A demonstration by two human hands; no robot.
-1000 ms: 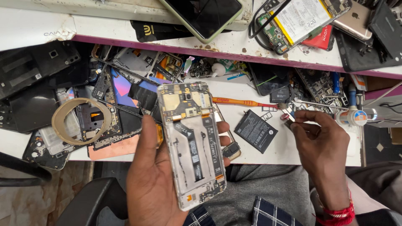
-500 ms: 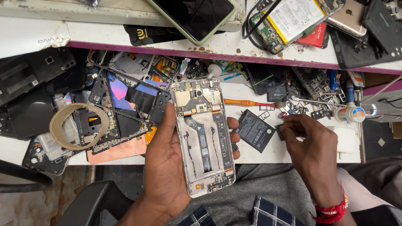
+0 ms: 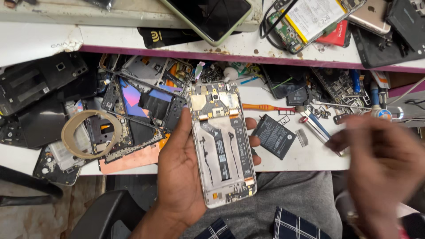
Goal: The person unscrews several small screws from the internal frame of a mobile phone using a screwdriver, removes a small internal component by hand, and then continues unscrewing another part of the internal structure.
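My left hand grips an opened phone, back cover off and circuit boards bare, held over my lap at the edge of the cluttered workbench. My right hand is a blur near the tweezers; I cannot tell its grip. A black battery lies just beside the phone.

White bench w/ battery, tape roll, phone parts.

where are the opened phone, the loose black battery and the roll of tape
opened phone (image 3: pixel 221 146), head view, on its bare middle, held in the left hand (image 3: pixel 181 177)
black battery (image 3: pixel 274 136), head view, on its flat face
roll of tape (image 3: pixel 66 132), head view, on its left rim
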